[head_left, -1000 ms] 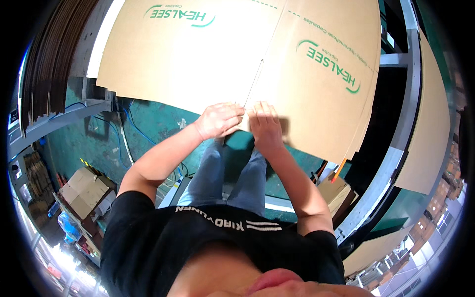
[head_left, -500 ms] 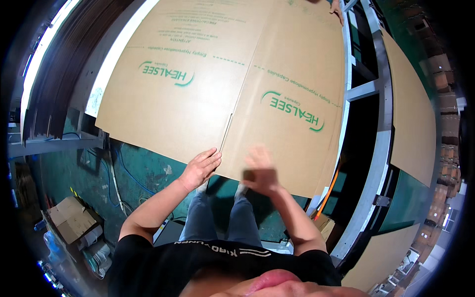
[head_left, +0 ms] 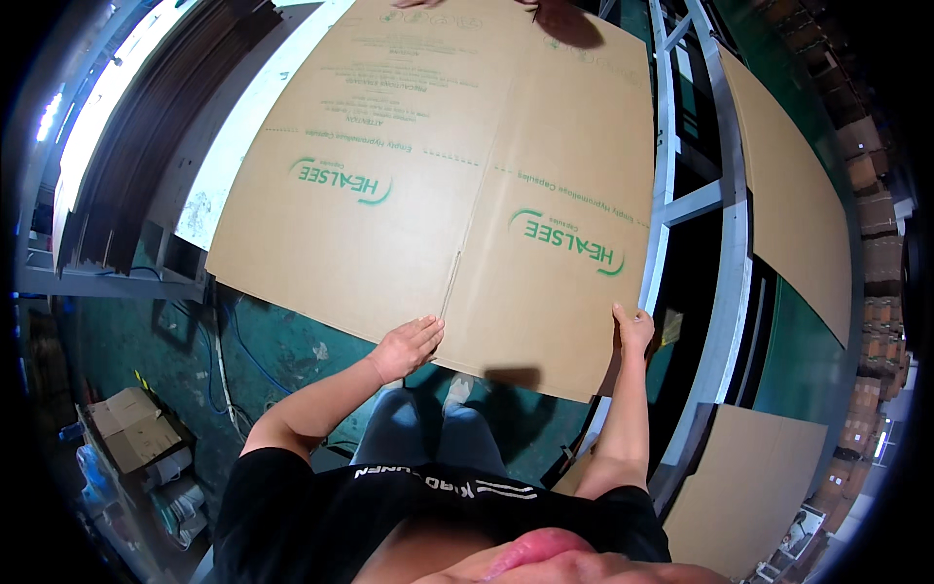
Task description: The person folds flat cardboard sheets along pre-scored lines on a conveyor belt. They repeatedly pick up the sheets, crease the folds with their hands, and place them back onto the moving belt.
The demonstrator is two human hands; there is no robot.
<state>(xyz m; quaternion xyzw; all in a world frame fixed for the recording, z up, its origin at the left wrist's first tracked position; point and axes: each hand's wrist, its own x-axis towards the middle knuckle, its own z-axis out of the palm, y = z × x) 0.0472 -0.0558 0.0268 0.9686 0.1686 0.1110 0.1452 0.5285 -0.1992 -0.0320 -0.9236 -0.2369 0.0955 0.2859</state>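
Observation:
A large flat sheet of brown cardboard (head_left: 370, 243) with green print lies before me, a slit running in from its near edge. My left hand (head_left: 407, 348) rests on that near edge beside the slit, fingers stretched flat on top; its thumb is hidden. At the right edge, my right hand (head_left: 633, 331) grips the cardboard, thumb side up, with its other fingers mostly hidden. Another person's hand (head_left: 418, 3) touches the far edge of the sheet.
A stack of dark brown sheets (head_left: 146, 127) stands on the left. Along the right runs a grey metal frame (head_left: 696, 202), with more cardboard (head_left: 793, 195) beyond it. An opened carton (head_left: 136, 428) and blue cables (head_left: 248, 346) are at the lower left.
My right hand has gone from above the sheet's near middle to its right edge and taken hold there. The sheet has shifted slightly toward me. The other person's hand at the far right corner has moved left.

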